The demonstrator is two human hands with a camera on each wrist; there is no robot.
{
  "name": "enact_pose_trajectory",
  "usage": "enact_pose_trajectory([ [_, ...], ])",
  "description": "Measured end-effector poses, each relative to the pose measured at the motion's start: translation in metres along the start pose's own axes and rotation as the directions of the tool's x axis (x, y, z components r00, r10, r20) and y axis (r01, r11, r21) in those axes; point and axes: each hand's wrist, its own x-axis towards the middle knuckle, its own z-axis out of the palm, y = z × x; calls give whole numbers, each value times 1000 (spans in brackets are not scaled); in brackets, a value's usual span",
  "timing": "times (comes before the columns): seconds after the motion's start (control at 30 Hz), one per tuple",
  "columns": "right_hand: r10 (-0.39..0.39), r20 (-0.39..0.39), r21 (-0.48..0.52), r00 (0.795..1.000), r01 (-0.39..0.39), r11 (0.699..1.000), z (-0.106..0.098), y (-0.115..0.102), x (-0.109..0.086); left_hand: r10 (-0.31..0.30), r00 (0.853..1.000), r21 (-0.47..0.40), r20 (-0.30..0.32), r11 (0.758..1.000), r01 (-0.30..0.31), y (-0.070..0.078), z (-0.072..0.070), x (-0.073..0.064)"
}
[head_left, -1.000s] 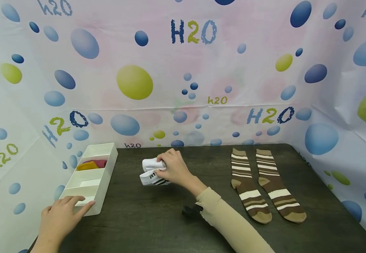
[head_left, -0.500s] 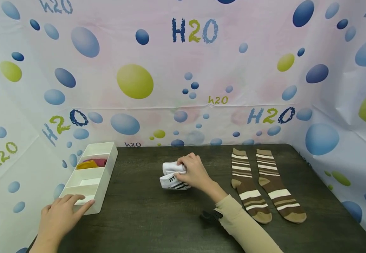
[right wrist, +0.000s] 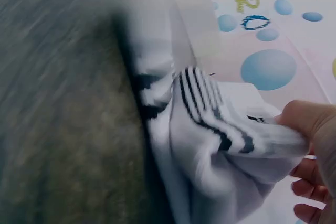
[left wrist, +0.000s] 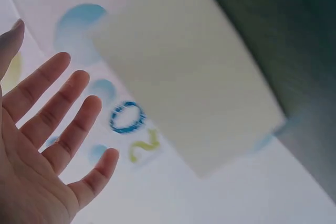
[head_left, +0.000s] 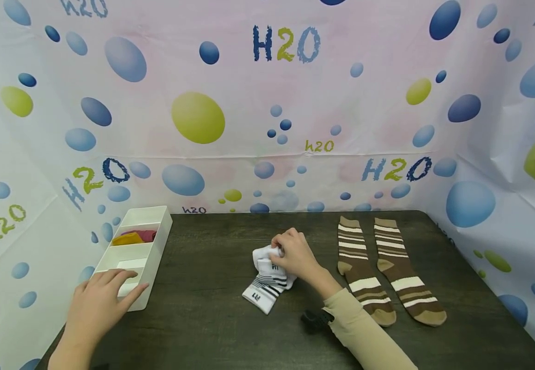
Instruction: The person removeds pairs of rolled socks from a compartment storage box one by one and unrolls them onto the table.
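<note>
Near the middle of the table, my right hand (head_left: 297, 255) pinches a pair of white socks with black stripes (head_left: 268, 280) at the upper end. One striped cuff has unfolded and hangs toward the front left. In the right wrist view, the thumb and fingers grip the bunched white fabric (right wrist: 220, 145). My left hand (head_left: 103, 303) is beside the near end of the white divided box (head_left: 149, 277), its fingers spread and holding nothing. The left wrist view shows that palm (left wrist: 31, 177) with straight fingers, apart from the box wall (left wrist: 184, 72).
A mustard and a dark pink folded textile (head_left: 142, 236) lie in one box compartment. Two brown striped socks (head_left: 364, 272) lie flat at the right of the dark table (head_left: 203, 329). Printed sheeting (head_left: 249, 103) encloses the back and sides.
My right hand has carried the white socks rightward, away from the box, and the folded bundle has partly opened, one cuff dropping down. My left hand has shifted slightly right and up.
</note>
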Motion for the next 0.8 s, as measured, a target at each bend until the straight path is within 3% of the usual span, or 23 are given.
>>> enact_pose_trajectory([
  [0.17,6,38,-95,999,-3,995,1,4,-3,112,992,-5,-60,994,-113,23,-3,13],
  [0.37,55,74,-42,996,-52,998,-2,6,-3,212,973,-33,-93,976,-216,55,-3,30],
  [0.53,89,128,38,988,-94,995,-6,9,-1,281,957,-54,-74,957,-285,84,2,46],
  [0.7,86,162,77,983,-100,992,-10,10,0,364,929,-67,-65,927,-368,116,14,56],
  [0.8,73,174,41,982,-81,996,-12,9,0,427,902,-77,-64,899,-431,135,22,58],
])
